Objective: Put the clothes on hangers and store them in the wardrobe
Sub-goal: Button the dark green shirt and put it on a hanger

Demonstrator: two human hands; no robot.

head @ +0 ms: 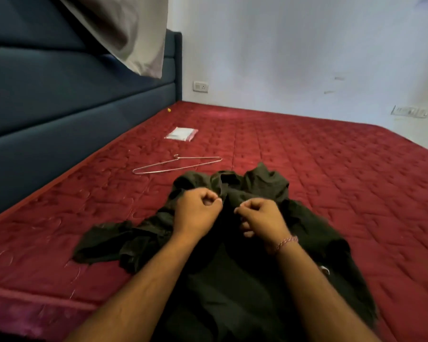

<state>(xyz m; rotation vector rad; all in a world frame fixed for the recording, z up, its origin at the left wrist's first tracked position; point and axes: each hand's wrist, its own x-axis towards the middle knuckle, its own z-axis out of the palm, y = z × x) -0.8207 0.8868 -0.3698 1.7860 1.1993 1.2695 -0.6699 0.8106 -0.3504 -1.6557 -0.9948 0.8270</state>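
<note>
Pinching dark fabric near the collar: our left hand (195, 213) and right hand (260, 218) sit close together, fingers (209, 196) curled tight on what looks like the front placket of the dark green shirt (232, 267). Probably working a button, but the frame is too blurred to tell whether it is being done up or undone.

Shirt lies crumpled on the red mattress (331, 181), collar end away from us, one sleeve bunched out to the left, hem running off toward us at the bed edge.

Wire hanger (177, 165) lies flat on the mattress just beyond the collar, apart from the shirt, not yet in it. Wardrobe is not in view.

Risks we see:
- Both hands grip only a small bit of cloth. Lifting from here leaves the rest hanging and twisting, and the bunched sleeve may fold inside.
- Thin wire shoulders plus a loose open neck: shirt slides off one side if the top stays unbuttoned.
- Feeding the hanger through a closed collar could strain the button.
- Hem hangs near the mattress edge, so it can drag to the floor when we pull.
- A small plastic packet (182, 133) lies beyond the hanger; a reach could snag it.
</note>
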